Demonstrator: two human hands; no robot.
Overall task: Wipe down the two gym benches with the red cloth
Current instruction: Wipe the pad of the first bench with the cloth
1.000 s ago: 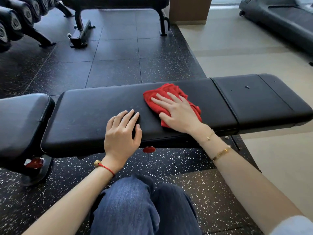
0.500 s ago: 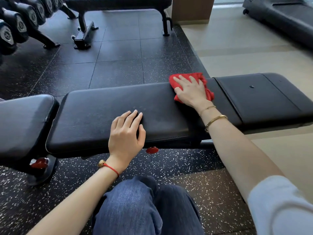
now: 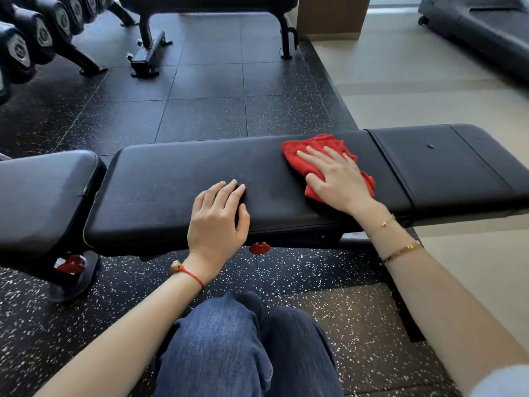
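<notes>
A black padded gym bench [image 3: 160,179] runs left to right in front of me, with a long middle pad, a seat pad at the left and a shorter pad at the right. The red cloth [image 3: 312,150] lies crumpled on the right part of the middle pad. My right hand [image 3: 335,179] presses flat on the cloth, fingers spread. My left hand [image 3: 217,216] rests palm down on the pad's near edge, holding nothing. A second black bench [image 3: 206,1] stands at the far top of the view.
A dumbbell rack [image 3: 34,38] fills the top left. A treadmill [image 3: 481,32] sits at the top right on pale floor. A wooden pillar [image 3: 332,15] stands behind the far bench. My jeans-clad knees [image 3: 243,348] are close below the bench, on speckled rubber flooring.
My right hand slid the red cloth from the pad's middle to its far right edge, then back toward me and slightly left. The left hand stayed in place.
</notes>
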